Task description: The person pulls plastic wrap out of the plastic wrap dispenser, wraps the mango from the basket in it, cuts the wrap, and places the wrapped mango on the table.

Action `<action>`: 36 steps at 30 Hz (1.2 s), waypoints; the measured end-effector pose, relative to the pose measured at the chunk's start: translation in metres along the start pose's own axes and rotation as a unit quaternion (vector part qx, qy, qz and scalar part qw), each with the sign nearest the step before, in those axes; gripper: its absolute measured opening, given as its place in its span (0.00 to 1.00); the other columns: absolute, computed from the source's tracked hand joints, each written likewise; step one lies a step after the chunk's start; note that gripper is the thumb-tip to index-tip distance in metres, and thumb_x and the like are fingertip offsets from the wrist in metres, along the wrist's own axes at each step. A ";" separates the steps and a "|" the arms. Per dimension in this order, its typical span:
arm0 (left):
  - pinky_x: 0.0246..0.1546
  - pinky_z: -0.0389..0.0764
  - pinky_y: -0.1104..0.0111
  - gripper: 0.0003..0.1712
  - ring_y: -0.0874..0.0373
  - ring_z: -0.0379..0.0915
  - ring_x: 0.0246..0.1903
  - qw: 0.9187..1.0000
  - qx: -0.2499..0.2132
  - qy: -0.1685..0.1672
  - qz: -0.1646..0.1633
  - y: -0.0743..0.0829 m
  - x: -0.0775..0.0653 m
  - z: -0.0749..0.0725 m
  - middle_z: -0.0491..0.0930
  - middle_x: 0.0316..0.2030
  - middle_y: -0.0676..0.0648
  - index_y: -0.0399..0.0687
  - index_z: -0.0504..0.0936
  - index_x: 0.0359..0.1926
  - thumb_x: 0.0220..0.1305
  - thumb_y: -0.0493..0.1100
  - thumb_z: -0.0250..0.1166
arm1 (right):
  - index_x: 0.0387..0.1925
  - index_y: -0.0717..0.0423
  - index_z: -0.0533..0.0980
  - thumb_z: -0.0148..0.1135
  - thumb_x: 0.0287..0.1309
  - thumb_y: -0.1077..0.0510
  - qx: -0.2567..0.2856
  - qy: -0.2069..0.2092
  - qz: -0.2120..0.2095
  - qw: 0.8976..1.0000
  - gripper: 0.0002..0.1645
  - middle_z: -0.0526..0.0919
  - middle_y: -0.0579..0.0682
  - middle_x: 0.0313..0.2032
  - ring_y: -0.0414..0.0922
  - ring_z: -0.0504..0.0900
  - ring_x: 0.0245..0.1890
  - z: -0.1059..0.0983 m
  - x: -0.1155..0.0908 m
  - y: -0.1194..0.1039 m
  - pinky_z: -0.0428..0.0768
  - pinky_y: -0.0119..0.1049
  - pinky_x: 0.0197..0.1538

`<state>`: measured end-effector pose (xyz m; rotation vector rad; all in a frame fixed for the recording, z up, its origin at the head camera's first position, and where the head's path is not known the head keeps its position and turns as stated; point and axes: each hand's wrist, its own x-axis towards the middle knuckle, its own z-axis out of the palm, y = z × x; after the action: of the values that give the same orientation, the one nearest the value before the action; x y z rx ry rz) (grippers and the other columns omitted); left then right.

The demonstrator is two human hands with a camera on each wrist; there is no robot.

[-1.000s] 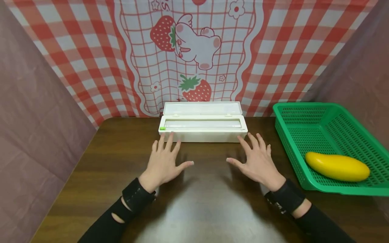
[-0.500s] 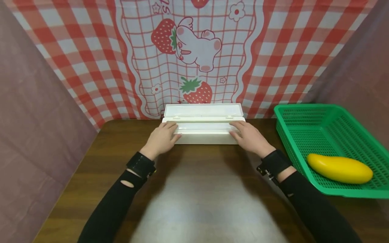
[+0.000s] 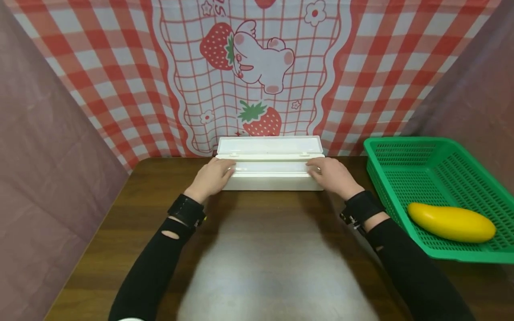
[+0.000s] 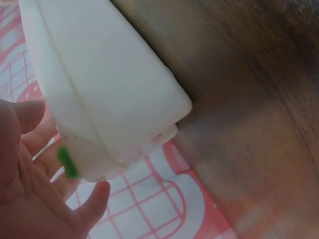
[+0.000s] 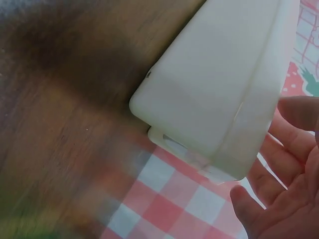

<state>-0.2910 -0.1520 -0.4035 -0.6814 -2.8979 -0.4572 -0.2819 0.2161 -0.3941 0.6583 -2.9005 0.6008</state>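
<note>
A long white plastic box [image 3: 273, 183], which looks like a cling film dispenser, stands at the back of the table with its lid [image 3: 270, 146] raised. My left hand [image 3: 213, 176] holds its left end, fingers bent over the top edge. Close to those fingers is a green tab [image 4: 68, 163] in the left wrist view. My right hand [image 3: 335, 176] holds the opposite end the same way. In the right wrist view, the thumb and fingers lie around the box's upper corner. Some fingertips are hidden behind the box.
On the right, a green plastic basket [image 3: 377, 191] contains a smooth yellow elongated object [image 3: 451, 223]. Behind the dark wooden table [image 3: 277, 258] hangs a red-and-white checked cloth [image 3: 385, 67]. Pinkish curtains [image 3: 48, 169] close off both sides.
Both hands have moved forward from in front of the white box onto its two ends. Over the last half second, their fingers have shifted outward and bent around it. The box stays in place.
</note>
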 end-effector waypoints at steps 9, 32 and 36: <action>0.50 0.77 0.51 0.17 0.50 0.78 0.52 0.999 -0.022 0.016 -0.024 -0.007 0.006 -0.003 0.83 0.53 0.47 0.50 0.83 0.58 0.73 0.47 0.59 | 0.54 0.58 0.83 0.65 0.65 0.56 -0.011 0.016 -0.001 1.000 0.18 0.76 0.45 0.14 0.46 0.74 0.19 -0.001 0.007 0.006 0.72 0.43 0.31; 0.26 0.77 0.52 0.10 0.43 0.78 0.27 0.989 -0.014 0.100 -0.104 -0.007 0.015 0.002 0.81 0.28 0.44 0.52 0.79 0.43 0.73 0.52 0.60 | 0.46 0.55 0.86 0.72 0.59 0.49 0.050 0.061 0.043 0.996 0.18 0.86 0.57 0.46 0.55 0.81 0.48 0.009 0.015 0.012 0.70 0.56 0.54; 0.30 0.78 0.49 0.12 0.38 0.80 0.34 0.986 -0.018 0.110 -0.126 -0.002 0.018 0.002 0.84 0.34 0.41 0.50 0.80 0.43 0.73 0.52 0.59 | 0.45 0.54 0.87 0.71 0.59 0.50 0.048 0.060 0.042 0.996 0.16 0.85 0.57 0.47 0.56 0.79 0.50 0.010 0.017 0.010 0.69 0.59 0.53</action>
<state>-0.3086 -0.1457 -0.4022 -0.2485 -2.7770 -0.5761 -0.3016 0.2132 -0.4038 0.4935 -2.8126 0.7660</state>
